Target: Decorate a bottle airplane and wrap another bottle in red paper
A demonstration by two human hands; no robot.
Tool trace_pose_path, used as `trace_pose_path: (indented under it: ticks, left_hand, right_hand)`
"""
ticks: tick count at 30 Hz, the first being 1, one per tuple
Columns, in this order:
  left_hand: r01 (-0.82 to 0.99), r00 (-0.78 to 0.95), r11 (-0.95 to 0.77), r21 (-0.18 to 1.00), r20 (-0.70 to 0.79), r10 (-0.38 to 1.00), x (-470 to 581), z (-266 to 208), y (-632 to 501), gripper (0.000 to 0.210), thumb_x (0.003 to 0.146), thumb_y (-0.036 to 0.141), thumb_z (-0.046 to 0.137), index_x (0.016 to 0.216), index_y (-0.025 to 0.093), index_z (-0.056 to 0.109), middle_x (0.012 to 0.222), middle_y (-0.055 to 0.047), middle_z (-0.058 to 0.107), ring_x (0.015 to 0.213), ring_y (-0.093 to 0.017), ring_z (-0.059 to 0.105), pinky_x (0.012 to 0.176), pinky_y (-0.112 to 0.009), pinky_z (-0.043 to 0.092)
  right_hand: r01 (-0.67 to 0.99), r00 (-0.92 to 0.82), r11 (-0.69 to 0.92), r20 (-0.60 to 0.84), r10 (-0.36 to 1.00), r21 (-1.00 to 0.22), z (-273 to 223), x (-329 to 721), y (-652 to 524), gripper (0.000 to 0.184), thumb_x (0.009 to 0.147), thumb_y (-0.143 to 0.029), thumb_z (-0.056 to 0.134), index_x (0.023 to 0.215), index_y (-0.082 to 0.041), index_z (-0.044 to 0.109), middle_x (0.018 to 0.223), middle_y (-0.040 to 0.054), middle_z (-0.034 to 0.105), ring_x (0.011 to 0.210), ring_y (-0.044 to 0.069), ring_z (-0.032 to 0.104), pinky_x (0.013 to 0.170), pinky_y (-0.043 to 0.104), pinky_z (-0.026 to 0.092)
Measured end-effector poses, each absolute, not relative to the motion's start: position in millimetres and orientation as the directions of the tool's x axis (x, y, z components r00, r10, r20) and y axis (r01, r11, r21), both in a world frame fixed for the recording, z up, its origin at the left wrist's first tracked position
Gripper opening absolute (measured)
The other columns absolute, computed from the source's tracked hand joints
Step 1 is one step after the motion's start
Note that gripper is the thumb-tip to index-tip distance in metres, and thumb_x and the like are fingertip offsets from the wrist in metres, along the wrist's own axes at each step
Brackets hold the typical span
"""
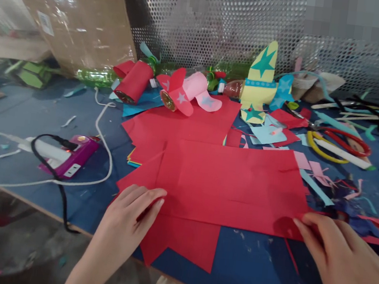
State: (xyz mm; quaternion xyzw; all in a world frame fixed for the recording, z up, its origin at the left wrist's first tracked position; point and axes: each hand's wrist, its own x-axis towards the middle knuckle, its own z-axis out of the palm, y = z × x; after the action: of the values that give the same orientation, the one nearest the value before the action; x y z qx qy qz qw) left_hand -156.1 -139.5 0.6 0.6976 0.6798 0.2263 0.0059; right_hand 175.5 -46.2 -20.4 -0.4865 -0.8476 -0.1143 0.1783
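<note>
A long rectangular sheet of red paper stretches between my two hands, over other red sheets. With thumb and fingers pinched, my left hand grips its near left corner. My right hand pinches the near right corner the same way. Beneath lies a stack of red paper with pointed, uneven edges showing at the front and left. Yellow and blue edges peek out on the stack's left side. Faint crease lines cross the long sheet.
Behind are a red paper-wrapped bottle, a pink and red paper craft and a yellow one with teal stars. Scissors and paper scraps lie right. A purple power strip with cords sits left; a cardboard box stands behind.
</note>
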Motion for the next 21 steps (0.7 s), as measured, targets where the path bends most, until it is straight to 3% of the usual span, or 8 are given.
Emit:
trace_pose_path:
  ticks: [3,11,16,21]
  left_hand:
    - [0.945,0.003,-0.109,0.310,0.326,0.945,-157.6,-0.6,-138.7,0.016,0.094,0.028,0.044,0.100,0.023,0.058,0.081,-0.001,0.065,0.071,-0.016,0.060,0.068,-0.030,0.050]
    - [0.955,0.052,-0.144,0.258,0.333,0.941,-162.4,-5.4,-138.7,0.019,0.095,0.030,0.042,0.103,0.023,0.058,0.085,-0.003,0.061,0.076,-0.018,0.059,0.071,-0.032,0.050]
    - [0.976,0.180,-0.214,0.043,0.397,0.900,-155.7,3.2,-138.2,0.032,0.093,0.017,0.040,0.113,0.029,0.061,0.102,-0.007,0.054,0.096,-0.021,0.055,0.081,-0.036,0.050]
    - [0.877,0.477,-0.456,-0.148,0.174,0.861,-152.5,10.0,-133.5,0.069,0.084,-0.003,0.029,0.136,0.041,0.041,0.116,-0.003,0.058,0.105,-0.018,0.057,0.083,-0.030,0.050]
  right_hand:
    - [0.834,-0.544,0.525,0.405,0.735,0.169,-11.4,167.6,-44.5,0.041,0.099,-0.040,0.020,0.088,-0.018,0.053,0.079,0.0109,0.063,0.062,0.022,0.064,0.051,0.033,0.048]
    - [0.846,-0.526,0.511,0.400,0.751,0.153,-12.5,164.7,-42.3,0.045,0.100,-0.034,0.019,0.088,-0.014,0.057,0.077,0.0098,0.064,0.064,0.020,0.062,0.052,0.031,0.048]
    - [0.840,-0.537,0.509,0.409,0.737,0.186,-9.1,164.3,-43.5,0.047,0.100,-0.034,0.018,0.088,-0.014,0.058,0.077,0.0102,0.063,0.062,0.020,0.061,0.052,0.031,0.048]
    - [0.815,-0.577,0.538,0.379,0.723,0.214,-10.7,166.3,-44.6,0.053,0.100,-0.030,0.010,0.089,-0.013,0.060,0.078,0.0113,0.065,0.067,0.023,0.063,0.054,0.033,0.050]
